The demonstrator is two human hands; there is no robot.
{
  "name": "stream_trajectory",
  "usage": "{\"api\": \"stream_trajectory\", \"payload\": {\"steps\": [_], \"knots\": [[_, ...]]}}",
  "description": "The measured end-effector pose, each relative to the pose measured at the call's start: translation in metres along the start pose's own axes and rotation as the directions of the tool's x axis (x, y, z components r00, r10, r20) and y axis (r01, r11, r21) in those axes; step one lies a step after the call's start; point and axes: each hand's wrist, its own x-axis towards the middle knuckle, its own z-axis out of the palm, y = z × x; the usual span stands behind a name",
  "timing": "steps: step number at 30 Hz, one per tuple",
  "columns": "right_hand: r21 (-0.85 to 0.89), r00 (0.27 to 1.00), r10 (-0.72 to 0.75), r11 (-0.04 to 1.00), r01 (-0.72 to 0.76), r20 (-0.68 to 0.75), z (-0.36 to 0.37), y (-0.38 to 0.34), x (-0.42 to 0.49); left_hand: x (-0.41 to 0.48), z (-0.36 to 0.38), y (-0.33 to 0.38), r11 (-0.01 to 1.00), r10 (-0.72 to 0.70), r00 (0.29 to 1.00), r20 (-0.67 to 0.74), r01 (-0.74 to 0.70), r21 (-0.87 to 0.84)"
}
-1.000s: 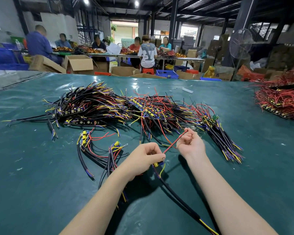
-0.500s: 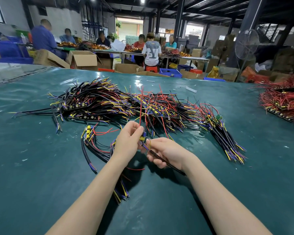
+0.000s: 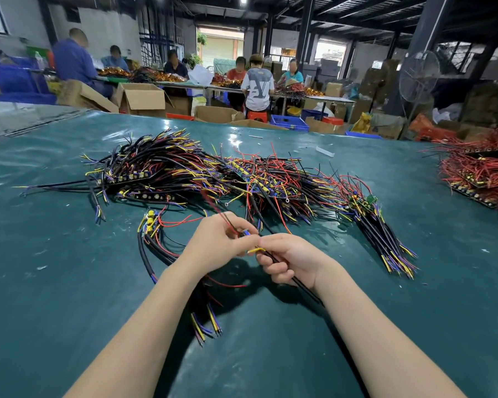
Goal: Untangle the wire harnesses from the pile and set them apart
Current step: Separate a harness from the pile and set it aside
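- Black-sheathed harness [image 3: 306, 289] held above the surface [image 3: 69, 282], near the pile [image 3: 242, 179], likely to work it free.
- Right hand [image 3: 295, 261] fingers curl round it; left hand [image 3: 213, 239] fingers pinch its red and blue leads [image 3: 245, 233], seemingly teasing them apart.
- Separate harnesses [image 3: 156, 248] lie beside.

Dark roof beams [image 3: 357, 23], cardboard boxes [image 3: 144, 100]

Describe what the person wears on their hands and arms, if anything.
Nothing visible. The left hand and right hand have no gloves or rings. The left forearm and right forearm show no sleeve, watch or band up to the frame edge.
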Motion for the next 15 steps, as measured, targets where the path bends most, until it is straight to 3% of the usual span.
{"api": "stream_trajectory", "payload": {"steps": [3,5,7,11,13,15], "knots": [[0.101,0.999,-0.034,0.994,0.033,0.006,0.0011,-0.0013,0.0013,0.0035,0.0016,0.0021,0.951,-0.197,0.975,-0.105,0.164,-0.26],[0.12,0.995,-0.095,0.988,0.094,0.0,0.0041,-0.0015,0.0034,0.0058,0.0018,0.0049,0.791,-0.359,0.93,-0.074,0.261,-0.554],[0.025,0.985,-0.169,0.985,0.169,-0.02,0.0059,-0.0015,0.0045,0.0058,0.0004,0.0072,0.654,-0.433,0.901,-0.011,0.306,-0.692],[-0.4,0.94,-0.318,0.883,0.246,-0.124,0.0064,-0.0053,0.0033,0.004,0.001,0.0092,0.566,-0.446,0.893,0.051,0.326,-0.757],[-0.464,0.921,-0.35,0.854,0.236,-0.174,0.0064,-0.0044,0.0045,0.0036,0.0016,0.0091,0.554,-0.449,0.892,0.051,0.323,-0.767],[-0.418,0.93,-0.313,0.884,0.211,-0.193,0.0065,-0.0007,0.0051,0.0041,0.0016,0.008,0.586,-0.451,0.892,0.037,0.327,-0.741]]}}
